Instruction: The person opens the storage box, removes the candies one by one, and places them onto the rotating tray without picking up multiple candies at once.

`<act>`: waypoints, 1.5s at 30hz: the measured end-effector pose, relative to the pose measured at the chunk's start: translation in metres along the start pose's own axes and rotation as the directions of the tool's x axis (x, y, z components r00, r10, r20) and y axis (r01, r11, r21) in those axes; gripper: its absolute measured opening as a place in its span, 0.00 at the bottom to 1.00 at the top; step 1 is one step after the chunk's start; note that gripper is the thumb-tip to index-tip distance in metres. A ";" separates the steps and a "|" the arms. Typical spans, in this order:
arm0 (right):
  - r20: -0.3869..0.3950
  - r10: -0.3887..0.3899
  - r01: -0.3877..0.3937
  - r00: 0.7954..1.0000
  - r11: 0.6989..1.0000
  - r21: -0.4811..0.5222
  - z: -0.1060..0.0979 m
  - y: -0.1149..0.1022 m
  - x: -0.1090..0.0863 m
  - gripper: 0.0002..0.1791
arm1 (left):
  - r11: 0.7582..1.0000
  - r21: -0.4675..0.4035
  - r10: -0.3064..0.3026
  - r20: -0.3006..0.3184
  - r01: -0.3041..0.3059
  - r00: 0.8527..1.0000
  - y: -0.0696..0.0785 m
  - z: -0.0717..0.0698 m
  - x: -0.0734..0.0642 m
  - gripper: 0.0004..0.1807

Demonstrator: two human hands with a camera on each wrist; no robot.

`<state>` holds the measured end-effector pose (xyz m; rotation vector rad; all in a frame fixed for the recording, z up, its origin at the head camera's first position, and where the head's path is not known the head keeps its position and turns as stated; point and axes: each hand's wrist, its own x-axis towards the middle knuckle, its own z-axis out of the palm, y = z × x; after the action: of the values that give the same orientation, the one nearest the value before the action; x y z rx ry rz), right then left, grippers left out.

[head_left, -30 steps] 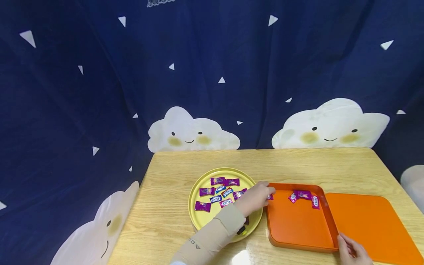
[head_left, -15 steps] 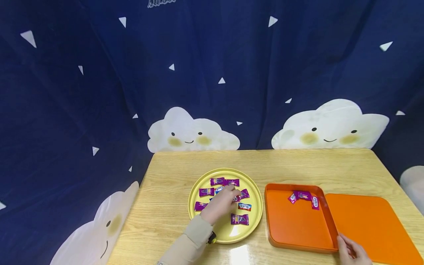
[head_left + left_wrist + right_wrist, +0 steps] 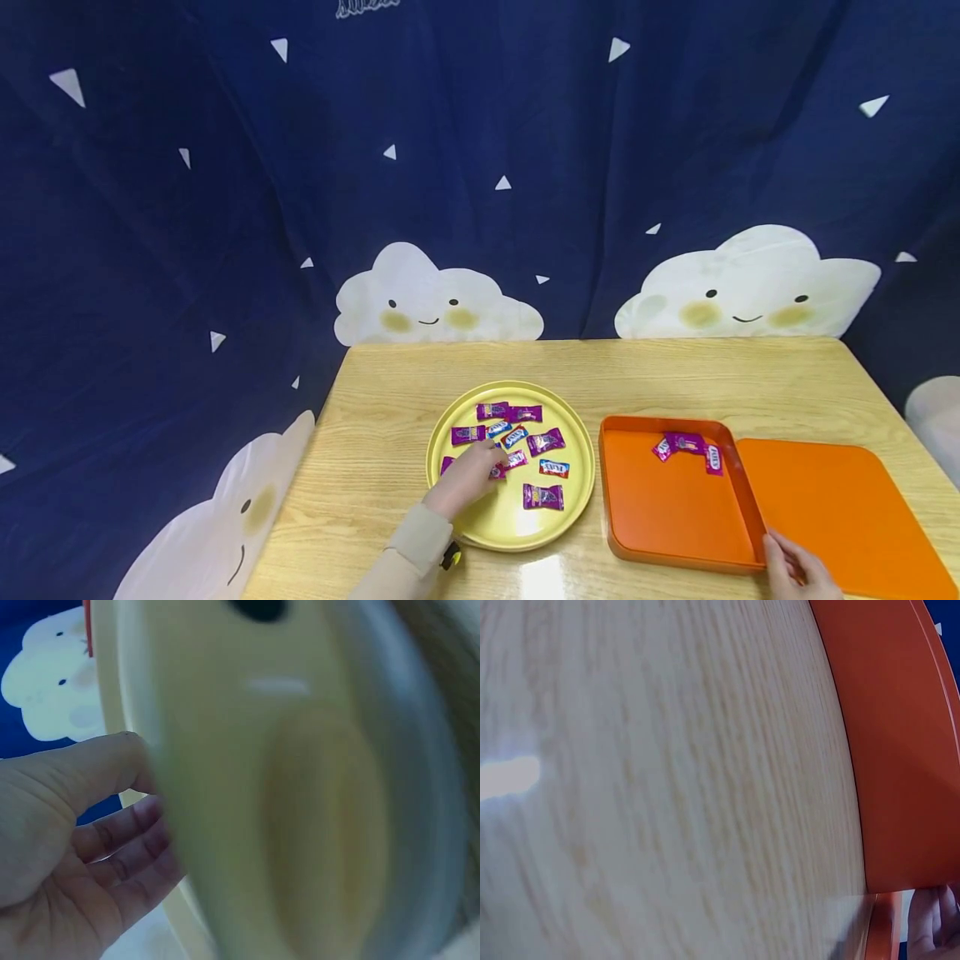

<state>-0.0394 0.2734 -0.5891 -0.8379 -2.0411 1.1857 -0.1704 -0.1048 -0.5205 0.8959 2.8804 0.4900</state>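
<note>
My left hand (image 3: 468, 477) is over the left part of a round yellow plate (image 3: 517, 533), fingers curled down. A pink-purple wrapped candy (image 3: 497, 472) shows at its fingertips, pinched there. Several purple candies (image 3: 543, 497) and blue ones (image 3: 554, 468) lie about it on the plate. In the left wrist view, a blurred pale shape hides the fingertips of the left hand (image 3: 82, 840). At the lower right, my right hand (image 3: 801, 568) pinches the front right corner of a shallow orange tray (image 3: 678, 517). The right wrist view catches its fingers (image 3: 924, 915) beside the tray's wall (image 3: 900, 750).
Inside the tray, several candies (image 3: 684, 442) are grouped near its back edge. A flat orange lid-like panel (image 3: 840, 508) lies to the right of the tray. All rest on a wooden table (image 3: 390, 433), before a dark blue curtain (image 3: 480, 108) printed with clouds.
My left hand has moved left from the tray's left edge, across the plate to its left part, with the candy at its fingertips. My right hand has stayed at the tray's corner.
</note>
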 end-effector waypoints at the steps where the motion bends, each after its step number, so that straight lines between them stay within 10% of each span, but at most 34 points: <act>1: 0.000 0.000 0.000 1.000 1.000 0.002 0.000 0.000 0.000 0.13 | 1.000 0.005 -0.004 0.008 0.004 1.000 -0.001 0.001 -0.001 0.12; 11: 0.002 0.007 -0.007 1.000 0.999 -0.034 0.000 -0.001 -0.001 0.15 | 0.997 -0.007 -0.073 0.091 0.074 0.993 -0.004 0.009 -0.006 0.14; 45: -0.004 -0.017 0.017 1.000 1.000 0.002 -0.002 -0.004 -0.001 0.15 | 0.994 -0.063 -0.084 0.039 0.086 0.996 -0.002 -0.002 -0.004 0.13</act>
<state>-0.0382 0.2720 -0.5854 -0.8196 -2.0399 1.1760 -0.1686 -0.1097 -0.5193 0.7615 2.8377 0.5490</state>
